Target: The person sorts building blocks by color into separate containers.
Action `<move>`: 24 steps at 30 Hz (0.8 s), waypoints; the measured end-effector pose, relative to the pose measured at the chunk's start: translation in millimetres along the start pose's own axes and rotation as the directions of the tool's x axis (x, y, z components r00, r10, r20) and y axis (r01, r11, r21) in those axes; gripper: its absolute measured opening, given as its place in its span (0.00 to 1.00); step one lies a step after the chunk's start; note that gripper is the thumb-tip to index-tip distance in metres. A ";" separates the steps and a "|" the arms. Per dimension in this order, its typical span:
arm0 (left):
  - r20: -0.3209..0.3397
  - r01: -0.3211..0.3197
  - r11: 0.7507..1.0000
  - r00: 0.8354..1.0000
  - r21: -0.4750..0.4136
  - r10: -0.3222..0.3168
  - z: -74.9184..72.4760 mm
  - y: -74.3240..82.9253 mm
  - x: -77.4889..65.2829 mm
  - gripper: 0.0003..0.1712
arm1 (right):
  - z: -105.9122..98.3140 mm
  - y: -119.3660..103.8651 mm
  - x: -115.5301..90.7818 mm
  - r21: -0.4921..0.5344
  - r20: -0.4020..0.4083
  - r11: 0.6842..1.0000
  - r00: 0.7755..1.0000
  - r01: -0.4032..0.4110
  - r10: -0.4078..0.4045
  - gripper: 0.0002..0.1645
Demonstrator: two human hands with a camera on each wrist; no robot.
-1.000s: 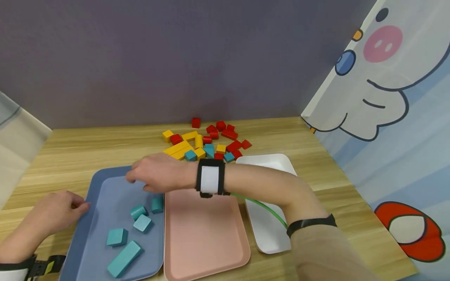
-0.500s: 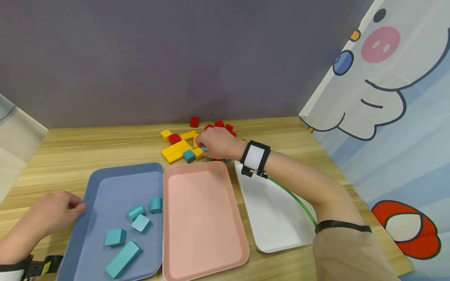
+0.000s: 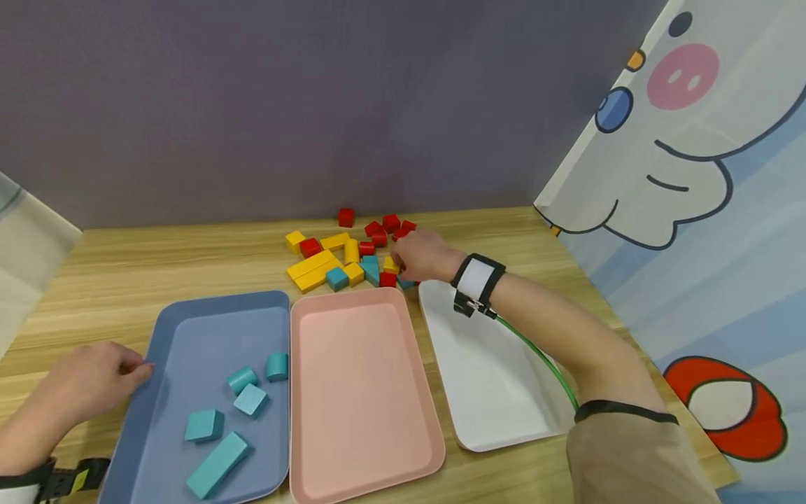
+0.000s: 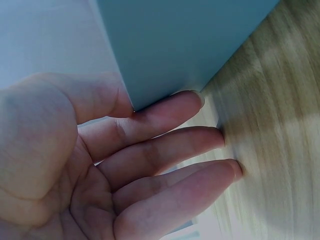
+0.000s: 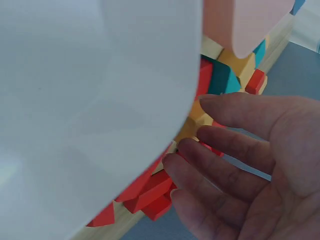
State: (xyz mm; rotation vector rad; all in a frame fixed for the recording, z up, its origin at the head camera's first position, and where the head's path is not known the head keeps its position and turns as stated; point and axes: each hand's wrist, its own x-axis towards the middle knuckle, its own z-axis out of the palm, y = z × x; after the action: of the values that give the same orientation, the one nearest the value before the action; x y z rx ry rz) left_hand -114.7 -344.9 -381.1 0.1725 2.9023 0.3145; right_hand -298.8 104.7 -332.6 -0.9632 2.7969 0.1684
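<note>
My left hand (image 3: 88, 381) holds the left rim of the blue tray (image 3: 165, 343), the thumb on the inner side and fingers (image 4: 165, 111) at the outer wall. Several teal blocks lie in that tray, among them a long block (image 3: 219, 465) and a cube (image 3: 204, 425). My right hand (image 3: 425, 255) reaches down into the pile of coloured blocks at the back. Its fingertips are right beside a yellow cube (image 3: 390, 265) and a blue block (image 3: 405, 282); in the right wrist view, thumb and fingers (image 5: 220, 175) are apart, and the white tray hides part of the pile.
The pink tray (image 3: 365, 392) stands against the blue one, and a white tray (image 3: 497, 378) lies under my right forearm. Red blocks (image 3: 390, 223) and yellow bars (image 3: 313, 269) are scattered before the grey back wall (image 3: 302, 112). A green cable (image 3: 535, 353) runs along my right arm.
My right hand has moved from over the blue tray rightward to the block pile, then slightly further right within it. The left hand stays at the tray's rim.
</note>
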 end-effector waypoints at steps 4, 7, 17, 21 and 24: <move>-0.021 -0.003 1.000 1.000 0.002 0.003 0.8 1.6 -1.1 0.16 | 5.5 0.8 -1.5 0.014 0.020 1.000 1.000 -0.015 0.015 0.08; -0.034 0.002 1.000 0.999 0.003 -0.002 1.1 2.9 -1.5 0.18 | 9.7 0.6 -1.6 0.013 0.038 1.000 0.999 -0.021 0.020 0.10; -0.021 -0.001 1.000 1.000 0.009 0.001 -0.8 3.6 -2.3 0.14 | 19.2 -3.5 5.0 0.003 0.103 0.999 0.993 -0.049 0.049 0.06; -0.027 -0.001 1.000 1.000 0.008 0.002 -1.0 3.7 -2.6 0.13 | 19.6 -3.1 5.0 0.005 0.102 0.999 0.994 -0.045 0.044 0.07; -0.023 0.001 1.000 1.000 0.007 -0.001 -1.9 3.8 -2.5 0.13 | 17.7 -1.4 3.0 0.003 0.072 1.000 0.997 -0.023 0.022 0.12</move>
State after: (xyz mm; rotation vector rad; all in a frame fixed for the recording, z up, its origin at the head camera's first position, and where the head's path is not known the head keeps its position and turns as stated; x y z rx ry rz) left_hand -112.3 -342.0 -377.9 0.1691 2.9264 0.3084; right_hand -297.9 104.7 -350.6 -0.9066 2.7427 0.1962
